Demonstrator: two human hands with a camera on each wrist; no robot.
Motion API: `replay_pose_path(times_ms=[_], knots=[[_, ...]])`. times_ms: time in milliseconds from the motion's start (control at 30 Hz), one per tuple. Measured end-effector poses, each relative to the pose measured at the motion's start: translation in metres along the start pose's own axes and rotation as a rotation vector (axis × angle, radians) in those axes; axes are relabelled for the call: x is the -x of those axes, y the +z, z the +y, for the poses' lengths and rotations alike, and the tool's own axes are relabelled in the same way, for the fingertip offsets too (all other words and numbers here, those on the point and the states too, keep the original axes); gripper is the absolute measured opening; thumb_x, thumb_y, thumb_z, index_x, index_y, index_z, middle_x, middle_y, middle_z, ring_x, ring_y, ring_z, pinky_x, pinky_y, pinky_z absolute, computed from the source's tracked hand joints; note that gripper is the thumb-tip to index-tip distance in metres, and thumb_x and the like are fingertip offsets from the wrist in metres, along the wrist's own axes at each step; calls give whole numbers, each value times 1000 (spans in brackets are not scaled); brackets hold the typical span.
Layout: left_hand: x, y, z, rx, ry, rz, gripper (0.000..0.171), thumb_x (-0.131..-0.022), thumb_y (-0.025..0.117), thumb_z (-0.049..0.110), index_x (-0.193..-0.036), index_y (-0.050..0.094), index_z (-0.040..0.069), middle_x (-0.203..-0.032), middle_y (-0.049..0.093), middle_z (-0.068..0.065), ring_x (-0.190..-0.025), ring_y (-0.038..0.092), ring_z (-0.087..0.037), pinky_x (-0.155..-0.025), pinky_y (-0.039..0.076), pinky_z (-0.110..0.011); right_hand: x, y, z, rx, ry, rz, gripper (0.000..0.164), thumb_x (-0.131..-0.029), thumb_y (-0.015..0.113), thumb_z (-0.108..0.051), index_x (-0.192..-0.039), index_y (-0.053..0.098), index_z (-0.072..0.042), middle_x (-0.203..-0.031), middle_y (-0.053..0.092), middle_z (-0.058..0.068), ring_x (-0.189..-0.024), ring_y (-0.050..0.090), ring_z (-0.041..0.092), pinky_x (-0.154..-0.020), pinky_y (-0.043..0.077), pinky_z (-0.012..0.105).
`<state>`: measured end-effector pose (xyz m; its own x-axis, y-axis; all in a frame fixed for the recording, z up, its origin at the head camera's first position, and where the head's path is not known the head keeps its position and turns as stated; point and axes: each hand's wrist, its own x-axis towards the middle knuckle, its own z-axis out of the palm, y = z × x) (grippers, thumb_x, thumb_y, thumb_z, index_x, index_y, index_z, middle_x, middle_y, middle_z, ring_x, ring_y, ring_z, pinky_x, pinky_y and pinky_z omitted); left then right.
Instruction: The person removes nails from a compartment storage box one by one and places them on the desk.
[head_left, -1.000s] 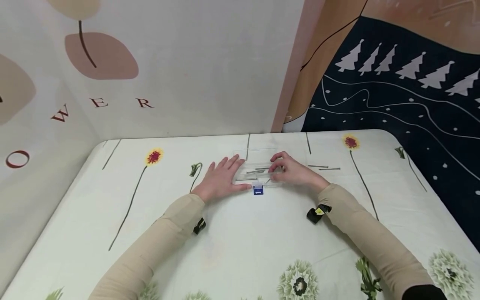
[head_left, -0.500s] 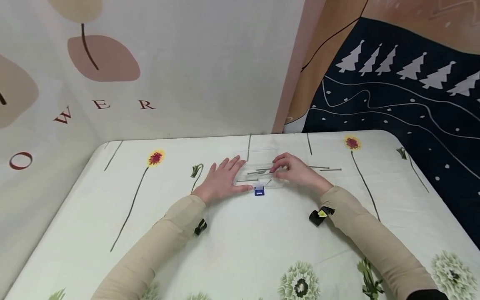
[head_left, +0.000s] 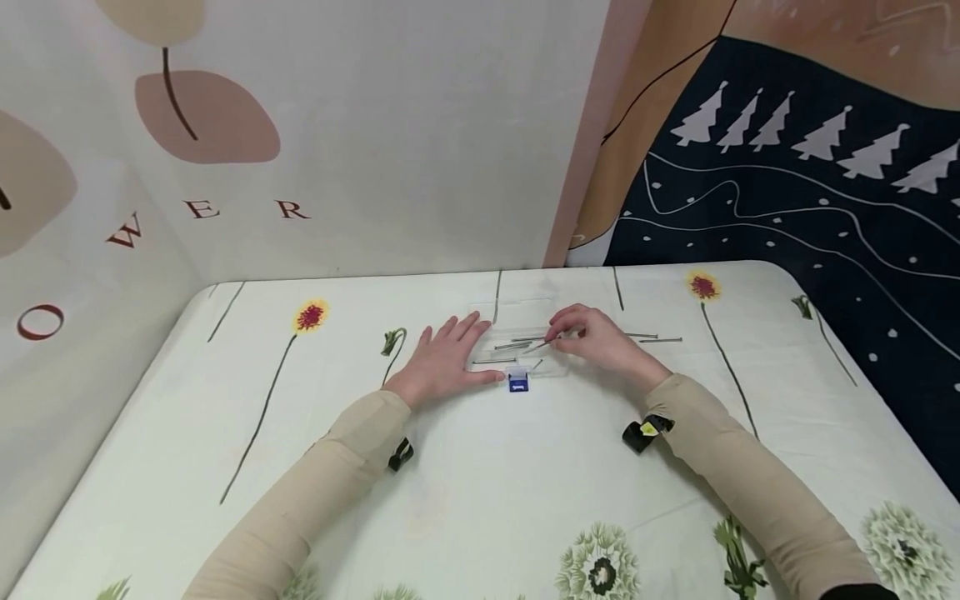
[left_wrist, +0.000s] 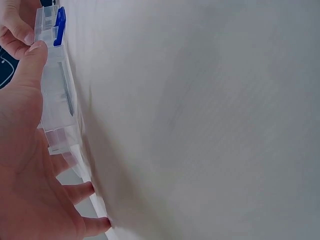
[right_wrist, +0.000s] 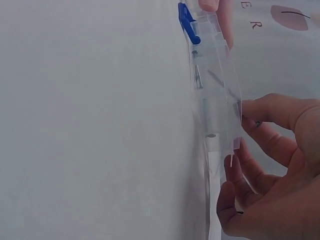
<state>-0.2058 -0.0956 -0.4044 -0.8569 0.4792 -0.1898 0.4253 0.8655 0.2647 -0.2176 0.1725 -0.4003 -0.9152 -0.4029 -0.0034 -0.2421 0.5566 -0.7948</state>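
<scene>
Watching from afar, I have the right hand point(head_left: 596, 340) pinching a thin nail point(head_left: 536, 347) between thumb and finger at the right part of the clear box point(right_wrist: 217, 110). The left hand point(head_left: 444, 364) lies at the box's left end, fingers straight and spread, gripping nothing. Loose nails point(head_left: 494, 361) lie inside the box, two more nails point(head_left: 660, 340) rest to its right, and a blue latch point(head_left: 518, 382) juts from its near side. I'd keep the pinch firm, tilt the nail clear of the box's walls, and brace the left end against skidding.
</scene>
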Motion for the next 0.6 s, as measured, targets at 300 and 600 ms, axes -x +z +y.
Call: replay_pose_path(times_ms=[300, 600], knots=[[1, 0, 0, 10, 9, 3, 92, -86, 49, 71, -156, 21, 19, -161, 10, -4, -144, 12, -35, -111, 9, -62, 3, -3, 4, -70, -25, 34, 13, -88, 65, -2, -98, 71, 2, -112, 61, 16, -106, 53, 30, -85, 43, 40], [2, -1, 0, 10, 9, 0, 91, -86, 49, 71, -156, 20, 19, -161, 9, -4, -144, 11, -35, -111, 9, -62, 6, -7, 3, -100, 8, 42, 12, -90, 65, -2, -100, 70, 1, -108, 63, 13, -98, 56, 25, -85, 44, 39]])
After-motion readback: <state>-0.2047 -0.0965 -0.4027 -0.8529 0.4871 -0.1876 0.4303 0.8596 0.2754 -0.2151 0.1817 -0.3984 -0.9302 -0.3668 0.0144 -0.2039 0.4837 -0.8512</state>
